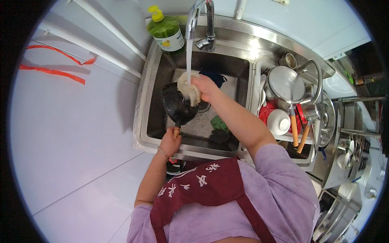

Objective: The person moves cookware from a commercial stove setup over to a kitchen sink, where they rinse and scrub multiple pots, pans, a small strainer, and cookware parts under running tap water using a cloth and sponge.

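My left hand [170,142] grips the wooden handle [176,132] of a small dark pan [178,106], which is held tilted inside the stainless steel sink [144,112]. In my right hand [207,88] is a pale, wet cloth [187,86], with its lower end over the pan's edge. Water [189,57] runs from the chrome faucet [192,25] onto the cloth. On the sink floor lie a green scouring pad [219,123], a dark scrubber [219,136] and a dark blue cloth [214,78]. The drain [203,107] is partly covered by the pan and cloth.
A green soap bottle [167,32] with a yellow pump stands at the sink's back left corner. To the right, a rack holds a steel pan [286,84], a white bowl [278,122] and wooden-handled pots [311,111]. Red ribbons [57,73] hang at the left wall.
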`<state>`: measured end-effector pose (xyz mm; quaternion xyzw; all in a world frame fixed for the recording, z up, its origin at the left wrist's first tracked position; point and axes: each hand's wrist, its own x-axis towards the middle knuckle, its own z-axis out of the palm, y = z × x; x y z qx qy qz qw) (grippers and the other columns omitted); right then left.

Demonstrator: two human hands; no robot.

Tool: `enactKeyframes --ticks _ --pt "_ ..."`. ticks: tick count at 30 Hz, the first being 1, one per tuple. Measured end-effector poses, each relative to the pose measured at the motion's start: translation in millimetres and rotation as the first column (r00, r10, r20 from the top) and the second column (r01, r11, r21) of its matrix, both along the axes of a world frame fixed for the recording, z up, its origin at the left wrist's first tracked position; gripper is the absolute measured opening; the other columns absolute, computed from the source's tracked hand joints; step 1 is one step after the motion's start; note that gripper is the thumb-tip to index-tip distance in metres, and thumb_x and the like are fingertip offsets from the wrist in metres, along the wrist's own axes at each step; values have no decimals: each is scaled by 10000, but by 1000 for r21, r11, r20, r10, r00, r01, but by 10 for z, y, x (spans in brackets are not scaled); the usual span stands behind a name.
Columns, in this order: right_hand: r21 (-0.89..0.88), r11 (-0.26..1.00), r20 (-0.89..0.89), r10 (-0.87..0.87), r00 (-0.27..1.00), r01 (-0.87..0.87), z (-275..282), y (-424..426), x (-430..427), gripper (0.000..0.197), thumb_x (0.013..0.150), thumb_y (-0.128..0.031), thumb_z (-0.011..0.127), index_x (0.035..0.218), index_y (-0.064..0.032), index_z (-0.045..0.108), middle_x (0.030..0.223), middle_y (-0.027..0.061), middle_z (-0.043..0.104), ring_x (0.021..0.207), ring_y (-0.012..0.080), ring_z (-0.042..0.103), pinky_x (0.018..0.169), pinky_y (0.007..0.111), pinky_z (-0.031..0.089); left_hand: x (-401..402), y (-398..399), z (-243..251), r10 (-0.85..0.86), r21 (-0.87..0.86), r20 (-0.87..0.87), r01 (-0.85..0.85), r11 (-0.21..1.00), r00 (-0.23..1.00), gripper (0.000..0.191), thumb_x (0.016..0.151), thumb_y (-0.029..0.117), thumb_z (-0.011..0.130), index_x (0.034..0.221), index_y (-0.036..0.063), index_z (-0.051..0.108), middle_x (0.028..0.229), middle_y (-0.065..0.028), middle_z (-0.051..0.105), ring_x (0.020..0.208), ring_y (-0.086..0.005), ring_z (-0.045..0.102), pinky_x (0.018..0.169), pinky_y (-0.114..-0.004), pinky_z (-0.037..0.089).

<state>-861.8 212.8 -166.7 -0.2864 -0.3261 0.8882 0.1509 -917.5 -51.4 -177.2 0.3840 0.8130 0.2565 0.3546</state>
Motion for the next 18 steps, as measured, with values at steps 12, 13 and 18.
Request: enactKeyframes --ticks 12,13,18 --pt "689 197 717 -322 618 -697 129 802 273 448 842 -332 485 1105 28 531 995 222 586 916 367 567 798 417 465 8 34 245 293 -132 769 -307 943 568 331 838 144 533 1111 15 397 749 -35 490 530 -92 456 423 -233 405" --pt "615 166 776 -299 555 -771 171 831 309 438 835 -313 495 1104 31 531 984 214 594 907 358 575 797 420 468 4 36 294 313 -157 842 -355 922 441 284 835 139 529 1066 22 414 729 -29 485 522 -93 448 417 -231 402" --pt "207 -155 960 -160 231 -966 0 878 415 369 785 -392 550 799 -35 642 877 168 627 850 330 598 728 422 482 -57 -38 302 275 -160 932 -412 897 236 199 844 128 523 1000 40 436 727 -23 472 516 -85 437 416 -220 385"
